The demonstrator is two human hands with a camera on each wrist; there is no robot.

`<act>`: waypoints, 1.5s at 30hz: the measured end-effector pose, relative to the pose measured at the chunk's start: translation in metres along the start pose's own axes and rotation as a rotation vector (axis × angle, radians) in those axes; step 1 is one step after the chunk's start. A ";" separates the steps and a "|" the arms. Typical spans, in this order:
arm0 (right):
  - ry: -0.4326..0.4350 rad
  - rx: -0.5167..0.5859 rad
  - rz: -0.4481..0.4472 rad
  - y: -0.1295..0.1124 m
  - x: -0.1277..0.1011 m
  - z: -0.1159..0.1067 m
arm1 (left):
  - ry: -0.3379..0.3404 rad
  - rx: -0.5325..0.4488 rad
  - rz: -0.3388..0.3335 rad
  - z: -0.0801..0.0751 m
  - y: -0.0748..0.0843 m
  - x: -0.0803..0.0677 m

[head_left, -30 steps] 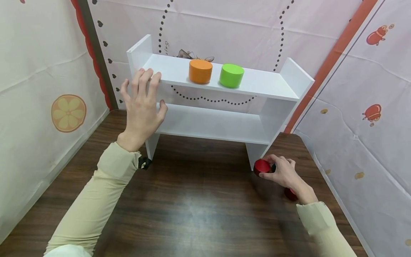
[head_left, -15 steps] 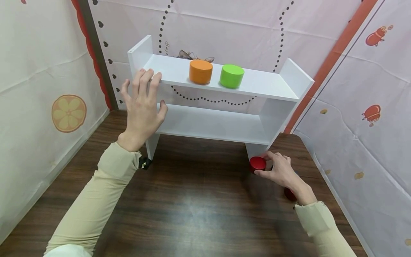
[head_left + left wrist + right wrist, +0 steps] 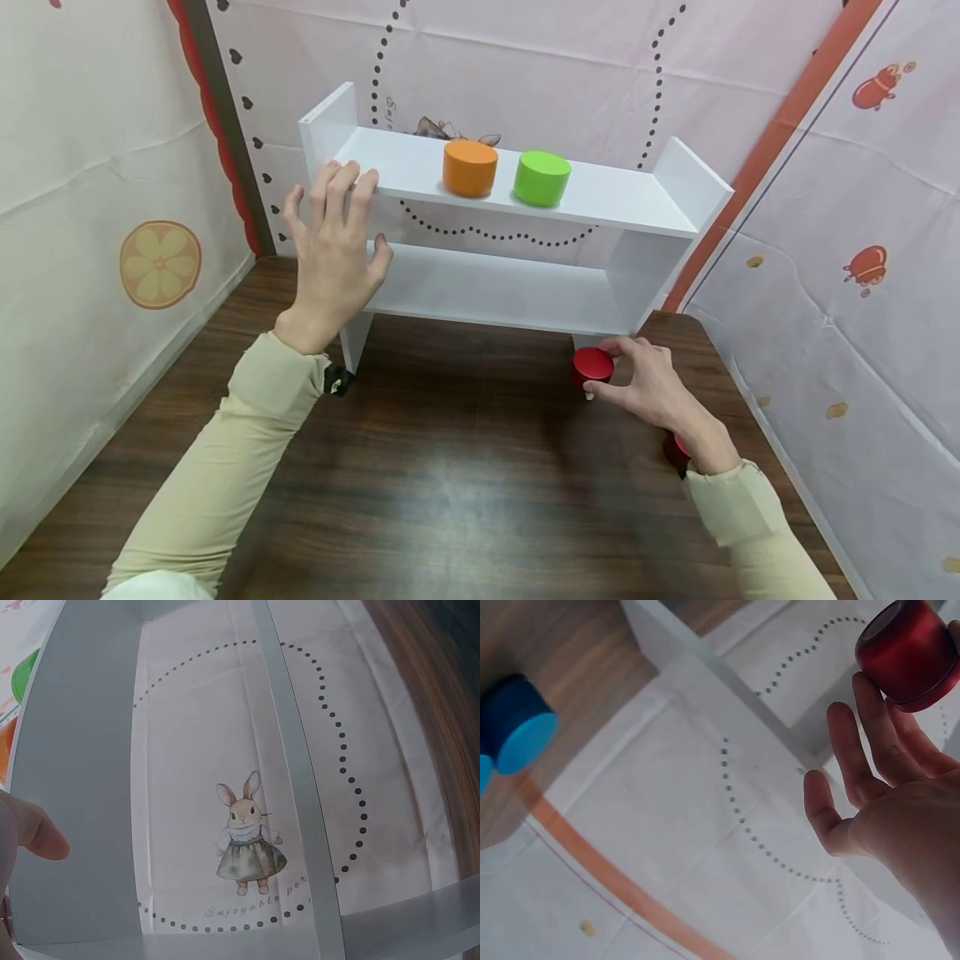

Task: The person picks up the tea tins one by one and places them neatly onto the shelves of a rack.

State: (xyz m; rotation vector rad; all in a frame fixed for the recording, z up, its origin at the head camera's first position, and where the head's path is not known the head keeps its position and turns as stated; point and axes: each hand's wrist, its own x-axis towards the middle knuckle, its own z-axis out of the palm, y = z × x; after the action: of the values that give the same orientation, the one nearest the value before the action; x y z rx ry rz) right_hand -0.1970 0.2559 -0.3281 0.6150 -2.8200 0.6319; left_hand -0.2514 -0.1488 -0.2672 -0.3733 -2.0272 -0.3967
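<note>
My right hand (image 3: 651,383) holds a red round tin (image 3: 592,365) between thumb and fingers, in front of the right leg of the white shelf (image 3: 495,287). In the right wrist view the same tin shows at the fingertips, off the table. My left hand (image 3: 328,250) has its fingers spread, with the fingertips at the front edge of the top board on the left. In the left wrist view its thumb (image 3: 46,838) lies against the underside of that board. An orange tin (image 3: 469,169) and a green tin (image 3: 542,178) stand on the top board.
Another red tin (image 3: 677,450) sits on the dark wooden table (image 3: 450,467), partly hidden by my right wrist. Blue tins (image 3: 521,724) appear at the left of the right wrist view. Printed cloth (image 3: 825,250) hangs behind and at both sides.
My right hand has moved left and slightly away from me, carrying the red tin to the front of the shelf's right leg. My left hand stays in place.
</note>
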 end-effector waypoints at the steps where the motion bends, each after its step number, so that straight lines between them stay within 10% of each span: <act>1: 0.004 0.005 -0.006 -0.002 0.001 -0.002 | -0.001 -0.001 0.000 0.000 0.000 0.000; 26: 0.112 0.128 -0.031 -0.067 0.031 -0.068 | -0.023 -0.006 -0.003 0.000 -0.002 0.000; 45: 0.374 0.164 -0.184 -0.094 0.063 -0.114 | -0.013 -0.025 -0.009 -0.001 0.000 -0.001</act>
State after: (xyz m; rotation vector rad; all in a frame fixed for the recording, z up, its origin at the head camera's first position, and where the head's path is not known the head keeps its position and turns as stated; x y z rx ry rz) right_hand -0.2025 0.2066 -0.1757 0.6915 -2.3528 0.8482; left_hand -0.2506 -0.1493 -0.2674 -0.3831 -2.0388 -0.4264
